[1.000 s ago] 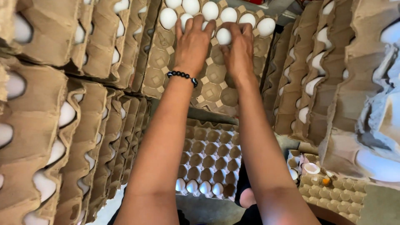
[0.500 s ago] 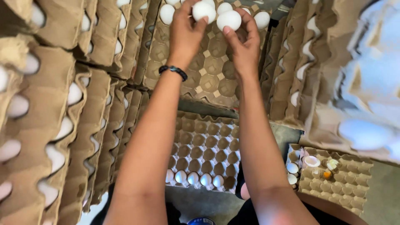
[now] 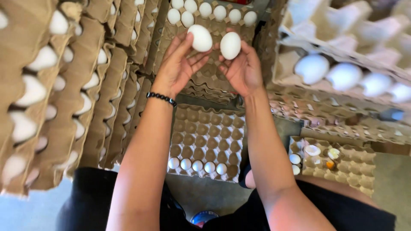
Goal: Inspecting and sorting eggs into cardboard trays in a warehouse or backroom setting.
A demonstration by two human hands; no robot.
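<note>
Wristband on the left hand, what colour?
Black beads, on the left wrist; the head view shows it clearly.

The left hand point(image 3: 180, 64) and right hand point(image 3: 242, 68) are raised side by side, each with 1 egg at its fingertips: the left egg point(image 3: 200, 37), the right egg point(image 3: 230, 45). Beyond them lies a far tray point(image 3: 214, 30); below them, a near tray point(image 3: 205, 141). Tray stacks point(image 3: 64, 94) stand left of the left hand.

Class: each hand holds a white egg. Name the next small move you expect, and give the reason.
Probably lowering both eggs to the brown cardboard tray below: the left hand and right hand each hold a white egg, and that tray has one row filled, with many cups free.
</note>
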